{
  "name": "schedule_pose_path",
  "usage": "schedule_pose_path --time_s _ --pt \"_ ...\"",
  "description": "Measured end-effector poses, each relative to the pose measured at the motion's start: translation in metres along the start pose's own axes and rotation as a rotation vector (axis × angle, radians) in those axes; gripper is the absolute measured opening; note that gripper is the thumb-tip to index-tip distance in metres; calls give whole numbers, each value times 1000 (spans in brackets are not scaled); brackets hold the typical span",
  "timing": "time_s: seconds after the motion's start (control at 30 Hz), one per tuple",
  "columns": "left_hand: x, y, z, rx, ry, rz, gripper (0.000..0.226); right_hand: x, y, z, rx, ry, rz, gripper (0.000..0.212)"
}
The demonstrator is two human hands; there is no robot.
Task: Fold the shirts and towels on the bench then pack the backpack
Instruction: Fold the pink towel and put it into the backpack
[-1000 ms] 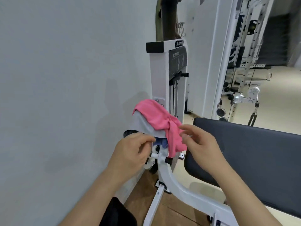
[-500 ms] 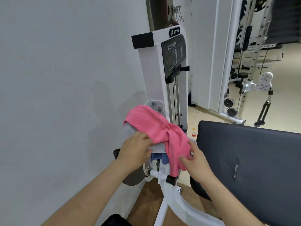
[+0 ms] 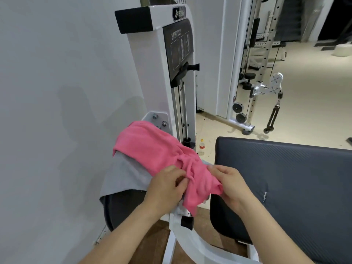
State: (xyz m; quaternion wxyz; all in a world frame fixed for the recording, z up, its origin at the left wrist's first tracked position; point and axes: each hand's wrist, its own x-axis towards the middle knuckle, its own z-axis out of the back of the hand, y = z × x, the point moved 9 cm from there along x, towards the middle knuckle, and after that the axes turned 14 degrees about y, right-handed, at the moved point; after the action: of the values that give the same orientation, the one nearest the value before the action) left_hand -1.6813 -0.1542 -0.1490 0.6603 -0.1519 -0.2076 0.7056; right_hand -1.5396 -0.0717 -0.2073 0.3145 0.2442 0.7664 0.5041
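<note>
So we're right at the start here, I'd say: grabbing the first piece off the pile, nothing folded yet. Going from the left, a grey cloth [image 3: 123,176] is draped over the dark seat pad [image 3: 122,210] of a white weight machine [image 3: 152,73] by the wall, and I can't tell if it's a shirt or a towel. Lying on top of it, bunched up and hanging off the near right edge, is the pink cloth [image 3: 152,149]. The left hand [image 3: 165,187] has its fingers curled and is pinching the gathered wrinkles in the middle of the pink one, and the right hand [image 3: 232,185] is wrapped round its near right end, thumb on top, fingers tucked under. To the right of that is the black bench [image 3: 285,178], close by with bare padding. My guess for the next move: lift the pink one clear without dragging the grey one off the pad, shake it open, then spread it flat on the bench to fold. Count-wise: one pink cloth, one grey cloth, maybe a scrap of something pale under the pink but too hidden to call, two hands, one bench, zero backpacks in view. Far side there's one little bottle [image 3: 202,144] on the floor and one cable station [image 3: 274,86].
</note>
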Motion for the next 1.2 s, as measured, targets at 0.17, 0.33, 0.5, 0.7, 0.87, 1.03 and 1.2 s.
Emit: schedule_pose_path --time_s 0.17,0.33,0.5,0.7,0.87,1.03,1.2 --pt "-4 22 33 -839 -161 189 17 -4 19 28 -328 -190 24 16" --pt "2 -1 47 -812 -119 125 31 -15 66 -1 -835 -158 198 30" --pt "9 -29 59 -886 -93 -1 32 -24 77 -77 -684 450 195 80" --pt "-6 -34 68 -293 -79 -57 71 -10 117 -58 -274 239 286 11" --pt "-7 -10 101 352 -193 63 33 2 133 -39 137 272 243 16" --pt "-6 20 174 200 -351 89 21 22 111 -10 314 62 148 19" --pt "33 64 185 64 -25 162 33 43 103 -2 276 -105 111 28"
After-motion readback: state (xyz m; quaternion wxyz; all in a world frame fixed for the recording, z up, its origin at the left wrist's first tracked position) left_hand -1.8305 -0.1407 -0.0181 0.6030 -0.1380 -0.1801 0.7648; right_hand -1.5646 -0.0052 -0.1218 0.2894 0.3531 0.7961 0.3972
